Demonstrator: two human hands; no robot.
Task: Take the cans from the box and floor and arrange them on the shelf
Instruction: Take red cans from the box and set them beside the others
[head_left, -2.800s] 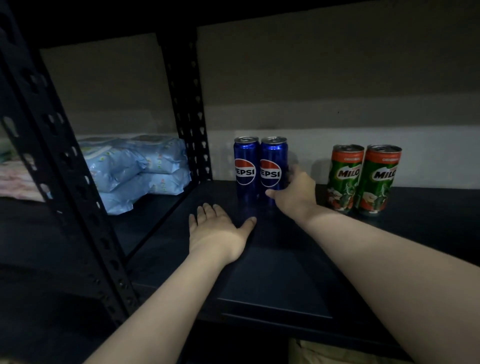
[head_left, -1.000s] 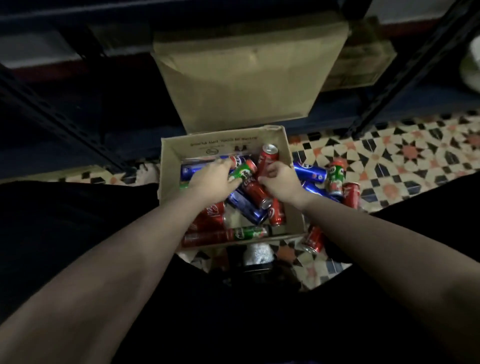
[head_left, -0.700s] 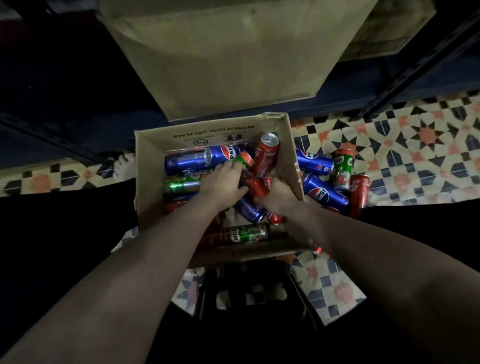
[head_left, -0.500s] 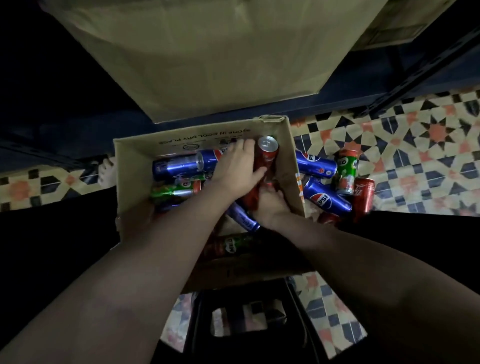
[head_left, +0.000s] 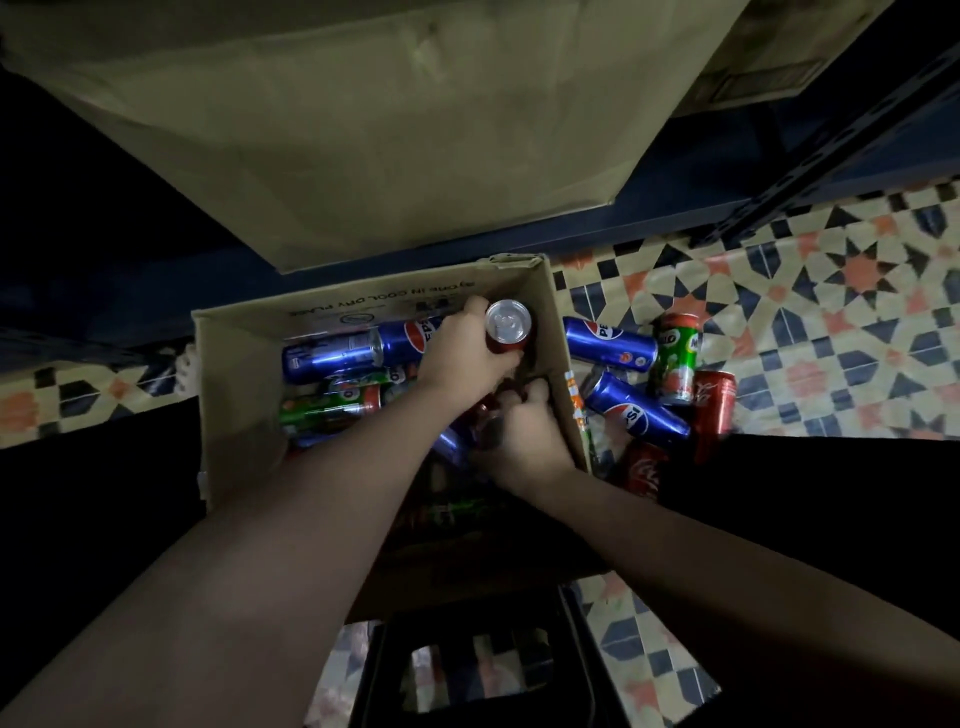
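An open cardboard box (head_left: 234, 395) on the floor holds several cans: blue Pepsi cans (head_left: 358, 351), a green Milo can (head_left: 327, 410) and red ones. My left hand (head_left: 462, 358) is wrapped around an upright red can (head_left: 508, 326) at the box's far right corner. My right hand (head_left: 524, 431) is deeper in the box, fingers curled on a dark red can (head_left: 480, 418) that is mostly hidden. On the floor right of the box lie two Pepsi cans (head_left: 610, 345), a Milo can (head_left: 675, 358) and two red Coca-Cola cans (head_left: 714, 408).
A large cardboard box (head_left: 363, 114) sits on the dark blue bottom shelf (head_left: 691, 156) just above the can box. A black shelf post (head_left: 831, 140) slants at the right. The floor has patterned tiles (head_left: 841, 291). A black stool (head_left: 467, 670) is below my arms.
I left the shelf and bent over the box. Within the last second my left hand moved from the middle cans to the upright red can, and my right hand sank deeper.
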